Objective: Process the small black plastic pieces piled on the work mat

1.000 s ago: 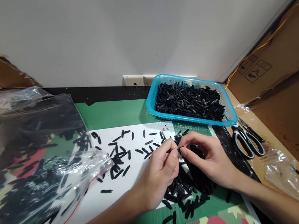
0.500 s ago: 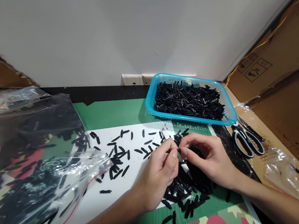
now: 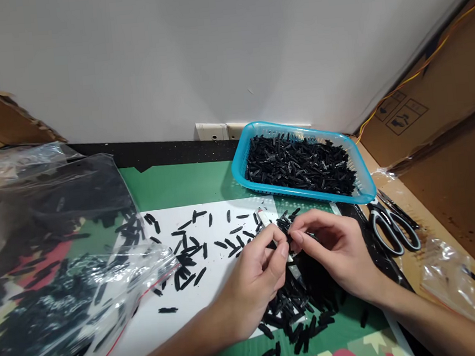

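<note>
My left hand [image 3: 257,281] is closed, thumb against curled forefinger, above a heap of short black strips [image 3: 284,307]. Facing it, my right hand [image 3: 335,247] pinches with thumb and forefinger, its fingertips close to the left ones. A small black strip is between the fingertips, mostly hidden by them. A slim white stick-like thing [image 3: 263,218] shows just beyond my left knuckles; whether that hand holds it I cannot tell. More black strips [image 3: 189,251] lie scattered on white paper [image 3: 151,332] to the left.
A blue plastic basket [image 3: 240,169] full of black pieces stands behind my hands. On the left lies a clear zip bag [image 3: 62,271] with black strips. Scissors [image 3: 394,228] and a small clear bag [image 3: 448,276] are at right, beside a cardboard box [image 3: 435,116]. A wall rises behind.
The fingertips have parted slightly, and my right hand has shifted a little to the right. Less of the black strip between them shows. The whole view has moved slightly.
</note>
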`<state>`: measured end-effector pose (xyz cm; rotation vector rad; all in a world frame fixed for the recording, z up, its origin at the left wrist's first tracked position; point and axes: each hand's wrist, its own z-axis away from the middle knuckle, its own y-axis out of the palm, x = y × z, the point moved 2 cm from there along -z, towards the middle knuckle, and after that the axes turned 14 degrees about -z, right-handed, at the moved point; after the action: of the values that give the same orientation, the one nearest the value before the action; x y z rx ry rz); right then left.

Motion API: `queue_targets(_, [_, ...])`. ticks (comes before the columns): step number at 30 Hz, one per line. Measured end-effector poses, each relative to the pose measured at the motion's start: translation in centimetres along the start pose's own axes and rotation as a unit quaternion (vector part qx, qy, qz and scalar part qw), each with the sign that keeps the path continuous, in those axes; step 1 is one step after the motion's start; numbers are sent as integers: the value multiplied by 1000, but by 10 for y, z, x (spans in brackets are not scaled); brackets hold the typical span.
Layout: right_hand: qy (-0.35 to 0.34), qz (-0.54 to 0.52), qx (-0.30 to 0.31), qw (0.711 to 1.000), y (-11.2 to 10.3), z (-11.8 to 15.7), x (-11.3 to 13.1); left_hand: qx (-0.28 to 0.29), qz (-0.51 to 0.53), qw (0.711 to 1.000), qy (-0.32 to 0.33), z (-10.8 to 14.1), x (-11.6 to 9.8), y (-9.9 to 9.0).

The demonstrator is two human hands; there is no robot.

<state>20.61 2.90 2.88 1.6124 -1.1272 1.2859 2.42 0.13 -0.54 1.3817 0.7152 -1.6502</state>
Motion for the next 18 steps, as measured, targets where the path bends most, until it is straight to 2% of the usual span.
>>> queue_targets(2, [-93, 95, 1, 991, -9, -1, 5, -3, 6, 1000, -5, 0, -2, 0])
queue_targets(3, [-154, 159, -6, 975, -15, -3, 9, -6, 11, 1000, -8, 0, -4, 0])
queue_targets(5, [-282, 304, -40, 909, -32, -9, 15, -12, 25, 1000, -14, 0, -8, 0])
queue_targets(6, [-313, 367, -82, 872, -41, -13, 16, -14, 31, 999, -17, 0, -10, 0])
queue_targets(7, [-307, 413, -123, 849, -51, -18, 17, -14, 37, 999, -20, 0, -12, 0])
queue_targets(8, [-278, 438, -144, 843, -58, -23, 16, -16, 40, 999, -21, 0, -14, -1])
queue_targets(10, [-247, 453, -165, 840, -66, -29, 15, -24, 38, 999, -22, 1, -17, -1])
queue_targets(13, [-256, 439, -128, 852, -54, -26, 14, -35, 12, 999, -19, 2, -20, -1])
queue_targets(15, [-271, 409, -67, 869, -36, -18, 15, -35, -1, 999, -22, 3, -21, 0])
queue_targets(18, [-242, 287, 63, 925, -6, -2, 17, -41, 2, 998, -41, 5, -18, 1])
